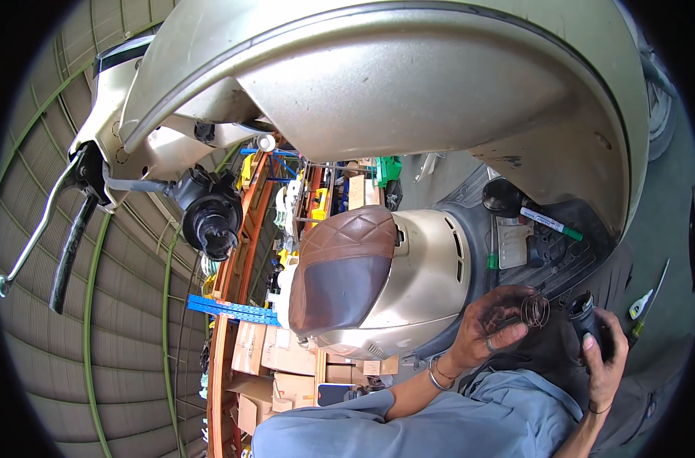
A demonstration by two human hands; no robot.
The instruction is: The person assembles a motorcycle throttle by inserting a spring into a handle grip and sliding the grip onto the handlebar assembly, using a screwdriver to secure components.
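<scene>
The left hand grips a spring, the right hand a tube, near the footboard and its lettered marker.

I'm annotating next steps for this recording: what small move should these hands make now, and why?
Probably bring the wire spring across toward the upper end of the black cylindrical part. The left hand holds the spring, the right hand grips the part with that end facing up, and the two sit close but apart.
</scene>
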